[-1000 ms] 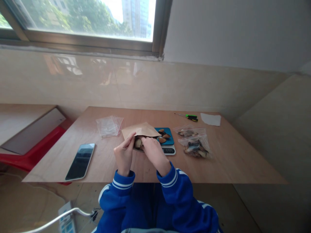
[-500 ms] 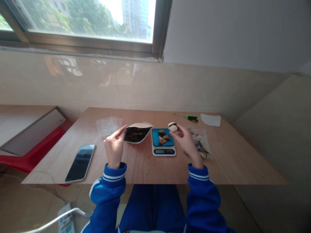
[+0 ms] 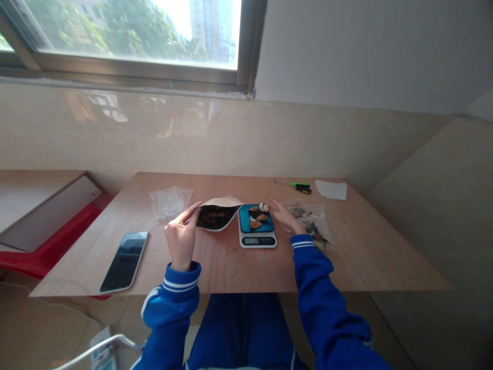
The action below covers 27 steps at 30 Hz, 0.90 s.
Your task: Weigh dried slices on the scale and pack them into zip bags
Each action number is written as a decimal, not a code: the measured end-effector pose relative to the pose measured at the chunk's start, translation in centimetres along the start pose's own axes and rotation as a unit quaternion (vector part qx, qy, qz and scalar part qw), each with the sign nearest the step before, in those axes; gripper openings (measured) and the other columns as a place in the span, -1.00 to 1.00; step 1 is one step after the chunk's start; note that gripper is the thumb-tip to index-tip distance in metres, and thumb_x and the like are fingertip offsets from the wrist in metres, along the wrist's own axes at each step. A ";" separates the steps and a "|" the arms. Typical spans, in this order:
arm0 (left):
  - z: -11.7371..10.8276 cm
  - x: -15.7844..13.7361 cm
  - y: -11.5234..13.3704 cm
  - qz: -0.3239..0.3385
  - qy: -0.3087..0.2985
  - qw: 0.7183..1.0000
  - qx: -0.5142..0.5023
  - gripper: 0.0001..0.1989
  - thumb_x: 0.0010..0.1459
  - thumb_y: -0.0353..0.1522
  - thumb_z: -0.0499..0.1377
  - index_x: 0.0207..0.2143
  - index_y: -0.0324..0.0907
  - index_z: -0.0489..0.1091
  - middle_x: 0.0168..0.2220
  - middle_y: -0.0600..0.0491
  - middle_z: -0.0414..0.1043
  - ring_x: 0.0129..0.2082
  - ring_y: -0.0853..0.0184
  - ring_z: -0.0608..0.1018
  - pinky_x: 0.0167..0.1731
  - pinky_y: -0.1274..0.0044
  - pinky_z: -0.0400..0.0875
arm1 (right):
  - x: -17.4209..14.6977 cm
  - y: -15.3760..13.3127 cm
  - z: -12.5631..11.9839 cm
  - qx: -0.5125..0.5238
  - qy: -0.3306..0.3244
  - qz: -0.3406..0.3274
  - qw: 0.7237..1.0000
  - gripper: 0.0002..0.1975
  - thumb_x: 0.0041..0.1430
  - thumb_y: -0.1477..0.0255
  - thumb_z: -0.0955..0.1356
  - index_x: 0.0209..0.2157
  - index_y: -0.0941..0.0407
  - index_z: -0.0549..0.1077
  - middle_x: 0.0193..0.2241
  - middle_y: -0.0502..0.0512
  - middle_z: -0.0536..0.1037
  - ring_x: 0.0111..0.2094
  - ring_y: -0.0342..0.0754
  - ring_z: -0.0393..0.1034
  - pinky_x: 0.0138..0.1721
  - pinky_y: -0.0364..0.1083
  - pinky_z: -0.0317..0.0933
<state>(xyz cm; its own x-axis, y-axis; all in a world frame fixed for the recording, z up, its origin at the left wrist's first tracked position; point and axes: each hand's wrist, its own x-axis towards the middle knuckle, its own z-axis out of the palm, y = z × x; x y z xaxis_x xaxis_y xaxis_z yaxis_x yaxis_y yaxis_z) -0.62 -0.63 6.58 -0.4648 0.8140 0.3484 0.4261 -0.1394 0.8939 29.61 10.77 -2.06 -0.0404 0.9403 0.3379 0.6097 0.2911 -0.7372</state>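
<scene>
My left hand (image 3: 182, 234) grips the edge of a kraft paper pouch (image 3: 227, 201), whose mouth gapes toward me and shows dark brown dried pieces (image 3: 216, 214) inside. Right of the pouch is a small kitchen scale (image 3: 258, 241) with a blue top. Several brown dried pieces (image 3: 256, 224) lie on it, along with a pale, whitish, rounded piece (image 3: 264, 207) at its back right corner. Just beside that corner is my right hand (image 3: 284, 214), fingers extended and holding nothing. A clear zip bag (image 3: 318, 226) of dried pieces lies partly behind my right wrist.
A smartphone (image 3: 124, 262) lies at the table's left front. Flat clear plastic bags (image 3: 170, 201) are at the back left. Toward the back right are two screwdrivers (image 3: 300, 186) and a white paper sheet (image 3: 331, 189). A wall with a window (image 3: 134, 36) stands behind the table.
My right hand has let go of the pale rounded piece, which now sits on the scale's back right corner. The left hand keeps the pouch in nearly the same place.
</scene>
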 end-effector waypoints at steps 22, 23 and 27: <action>0.9 -0.9 -0.7 0.026 0.004 0.999 0.022 -0.75 0.12 -0.19 0.20 -0.20 -0.04 0.58 -0.28 0.09 0.63 -0.19 0.22 0.63 -0.22 0.51 0.48 | -12.8 -9.9 -7.5 0.202 0.055 0.090 0.974 -0.71 0.12 0.45 0.27 -0.16 0.06 0.54 -0.25 0.09 0.62 -0.31 -0.06 0.50 -0.21 -0.04 0.40; 0.9 -0.9 -0.7 0.025 0.004 0.999 0.022 -0.75 0.12 -0.19 0.20 -0.20 -0.04 0.58 -0.28 0.09 0.63 -0.19 0.22 0.63 -0.22 0.51 0.48 | -12.9 -9.9 -7.5 0.199 0.054 0.088 0.975 -0.71 0.12 0.45 0.27 -0.16 0.06 0.54 -0.26 0.09 0.62 -0.31 -0.06 0.50 -0.21 -0.03 0.40; 0.8 -0.9 -0.5 0.026 0.006 0.999 0.026 -0.74 0.12 -0.19 0.20 -0.20 -0.04 0.58 -0.27 0.08 0.63 -0.19 0.20 0.63 -0.23 0.49 0.47 | -13.2 -10.0 -7.6 0.189 0.055 0.087 0.977 -0.72 0.13 0.45 0.26 -0.17 0.05 0.55 -0.27 0.09 0.63 -0.30 -0.04 0.51 -0.20 -0.01 0.41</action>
<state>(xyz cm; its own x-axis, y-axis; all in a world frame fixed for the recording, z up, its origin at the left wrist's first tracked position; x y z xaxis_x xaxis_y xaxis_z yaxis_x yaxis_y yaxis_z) 0.18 -0.80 5.58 -0.4505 0.7992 0.3978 0.4891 -0.1518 0.8589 30.05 -5.91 5.26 0.1347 0.9628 0.2342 0.2640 0.1929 -0.9450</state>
